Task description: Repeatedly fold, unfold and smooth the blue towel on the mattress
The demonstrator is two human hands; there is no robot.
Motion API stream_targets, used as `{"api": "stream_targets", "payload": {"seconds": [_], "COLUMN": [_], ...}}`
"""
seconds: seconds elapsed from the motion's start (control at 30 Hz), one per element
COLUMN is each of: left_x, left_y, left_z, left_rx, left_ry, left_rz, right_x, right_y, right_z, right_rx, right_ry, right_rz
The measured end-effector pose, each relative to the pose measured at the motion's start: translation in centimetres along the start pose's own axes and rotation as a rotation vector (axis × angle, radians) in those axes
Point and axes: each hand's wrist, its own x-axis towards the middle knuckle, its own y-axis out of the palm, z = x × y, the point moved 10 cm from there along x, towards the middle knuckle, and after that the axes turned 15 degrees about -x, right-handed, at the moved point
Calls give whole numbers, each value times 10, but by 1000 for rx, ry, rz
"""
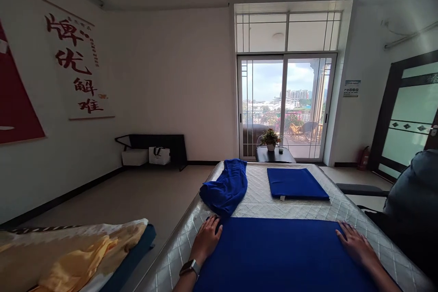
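Basically, both hands were laid flat, fingers extended, no visible pinch: left grip [206,239] on the far left corner of the spread blue cloth [277,255], right grip [356,242] at its far right corner. Cloth lay between the two and ran back toward the wearer on the quilted mattress [256,182]; near end cut off, so long axis couldn't be told. Both grips touched it, neither clearly nearer. Crumpled blue cloth [227,187] sat just beyond the left grip; folded blue cloth [296,182] lay ahead and inward of the right one, apart from it.
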Motion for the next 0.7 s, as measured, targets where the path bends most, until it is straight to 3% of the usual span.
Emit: {"api": "stream_targets", "payload": {"seconds": [0.13,0.3,0.57,0.7], "left_x": [1,4,1,5], "left_y": [1,-1,-1,-11], "left_z": [3,4,0,1], "left_rx": [8,20,6,-18], "left_ry": [8,30,22,-6], "left_rz": [-11,-45,4,33], "right_x": [0,-4,-7,-9], "right_y": [-4,-5,-12,-28], "right_z": [0,3,10,26], "right_rx": [11,-41,-166,-176], "right_ry": [0,-13,-60,-45], "right_rz": [-50,-11,-10,-131]}}
